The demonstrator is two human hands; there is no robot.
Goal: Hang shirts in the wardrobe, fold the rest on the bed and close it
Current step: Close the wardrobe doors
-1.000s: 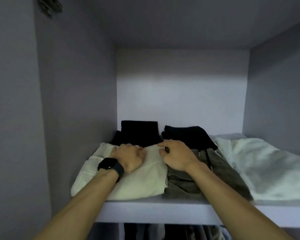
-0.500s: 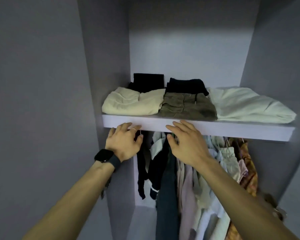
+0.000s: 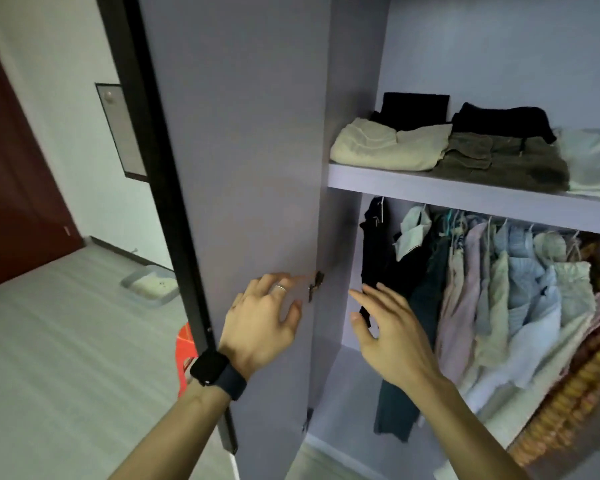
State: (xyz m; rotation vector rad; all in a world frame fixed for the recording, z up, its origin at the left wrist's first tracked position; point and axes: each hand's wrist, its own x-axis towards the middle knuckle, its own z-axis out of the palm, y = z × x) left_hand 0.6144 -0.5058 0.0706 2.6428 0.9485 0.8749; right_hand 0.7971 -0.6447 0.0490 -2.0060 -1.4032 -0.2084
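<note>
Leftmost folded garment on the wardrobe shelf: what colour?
Cream. The folded garment shows best in the head view.

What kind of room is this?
Probably a bedroom, seen from in front of an open wardrobe: shirts hang inside, folded clothes sit on the shelf above them, and its door stands open.

Folded clothes (image 3: 388,147) lie on the shelf (image 3: 465,195) above hanging shirts (image 3: 499,289).

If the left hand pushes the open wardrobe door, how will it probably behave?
The wardrobe door looks like a stiff flat panel, so it should not bend. The hinge beside the left hand suggests it would swing shut.
</note>
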